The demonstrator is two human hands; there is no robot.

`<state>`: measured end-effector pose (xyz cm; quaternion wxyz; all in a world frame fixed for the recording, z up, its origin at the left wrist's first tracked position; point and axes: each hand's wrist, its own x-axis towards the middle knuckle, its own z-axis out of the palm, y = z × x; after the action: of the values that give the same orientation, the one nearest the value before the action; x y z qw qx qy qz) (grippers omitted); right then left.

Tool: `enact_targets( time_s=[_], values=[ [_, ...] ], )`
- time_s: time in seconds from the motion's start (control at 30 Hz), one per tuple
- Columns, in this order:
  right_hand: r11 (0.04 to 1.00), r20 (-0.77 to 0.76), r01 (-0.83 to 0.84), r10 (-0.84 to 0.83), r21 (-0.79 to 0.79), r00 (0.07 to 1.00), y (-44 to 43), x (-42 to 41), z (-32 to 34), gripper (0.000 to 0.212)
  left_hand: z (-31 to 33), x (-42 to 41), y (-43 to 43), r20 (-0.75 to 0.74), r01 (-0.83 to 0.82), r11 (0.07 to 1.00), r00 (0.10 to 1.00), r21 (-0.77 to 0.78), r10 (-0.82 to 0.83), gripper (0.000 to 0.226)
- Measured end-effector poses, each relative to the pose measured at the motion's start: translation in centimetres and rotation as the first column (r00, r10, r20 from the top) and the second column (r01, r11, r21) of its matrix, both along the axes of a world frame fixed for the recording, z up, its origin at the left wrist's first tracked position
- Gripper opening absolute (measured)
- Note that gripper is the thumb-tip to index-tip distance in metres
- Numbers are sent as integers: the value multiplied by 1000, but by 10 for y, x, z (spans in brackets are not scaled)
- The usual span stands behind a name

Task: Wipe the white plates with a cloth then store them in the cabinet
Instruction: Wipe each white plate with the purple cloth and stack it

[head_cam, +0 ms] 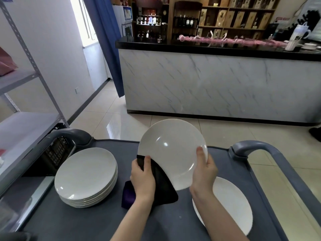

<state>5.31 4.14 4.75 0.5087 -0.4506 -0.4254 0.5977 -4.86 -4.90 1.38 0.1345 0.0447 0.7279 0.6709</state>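
Observation:
I hold a white plate [171, 150] tilted up over a grey cart [97, 221]. My right hand [204, 171] grips its right rim, thumb on the face. My left hand [143, 178] presses a black cloth [162, 185] against the plate's lower left edge. A stack of several white plates [86, 176] sits on the cart to the left. A single white plate [231, 202] lies flat on the cart at the right, partly under my right forearm. A purple cloth [128, 195] lies beneath my left wrist.
The cart's curved grey handles [257, 146] rise at its far corners. A metal shelf rack [29, 94] stands at the left. A marble-fronted counter [217, 84] with a black top crosses the room ahead, tiled floor between.

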Motion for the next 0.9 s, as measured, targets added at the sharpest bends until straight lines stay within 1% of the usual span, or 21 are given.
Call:
enact_targets(
  time_s=[0.03,0.1,0.17,0.2,0.23,0.3,0.37,0.4,0.47,0.57,0.6,0.67,0.73,0.77,0.8,0.83,0.9],
  values=[
    [1000,12,-8,8,13,1000,-2,1,-3,17,-1,0,0,6,-7,1000,1000,3,7,19],
    [995,71,-78,73,65,995,-1,8,-5,14,-2,-10,-2,-18,53,998,998,21,-53,19],
    [970,164,-184,158,157,974,9,20,-1,16,1,-22,-7,-84,147,989,986,20,-145,20],
    [945,211,-263,222,196,952,14,25,4,17,4,-29,-10,-131,189,982,974,12,-186,20],
    [910,260,-354,296,215,919,20,30,9,17,7,-34,-12,-177,234,972,957,-7,-232,18],
    [832,362,-520,433,192,826,30,36,23,17,13,-41,-15,-252,330,941,907,-71,-337,17],
    [768,422,-625,525,138,739,37,37,33,16,13,-41,-15,-293,388,912,864,-133,-410,18],
    [755,430,-643,541,129,722,38,36,35,16,11,-39,-15,-297,395,907,857,-145,-421,17],
    [774,402,-614,519,152,754,35,33,35,17,7,-35,-14,-287,357,924,879,-136,-382,15],
    [856,285,-486,429,174,857,24,29,22,19,2,-35,-13,-236,244,963,935,-115,-265,16],
    [895,232,-418,378,156,896,20,26,16,21,1,-34,-13,-212,217,971,949,-100,-234,15],
    [968,133,-241,230,71,964,11,16,5,20,-2,-27,-11,-146,164,984,974,-62,-172,15],
    [998,85,-57,58,-12,995,4,3,-2,19,-5,-14,-6,-63,95,995,993,-41,-98,16],
    [1000,76,1,0,-25,997,3,-1,-4,20,-6,-9,-4,-28,64,997,998,-34,-65,16],
    [1000,88,20,-19,-11,996,2,-4,-6,20,-8,-6,-2,0,42,999,999,-25,-42,17],
    [1000,133,-4,1,24,991,3,-3,-7,19,-10,-6,-1,30,34,999,999,-11,-33,17],
    [976,305,-161,111,145,946,7,6,-10,16,-12,-13,-1,89,40,999,995,22,-42,20]
  ],
)
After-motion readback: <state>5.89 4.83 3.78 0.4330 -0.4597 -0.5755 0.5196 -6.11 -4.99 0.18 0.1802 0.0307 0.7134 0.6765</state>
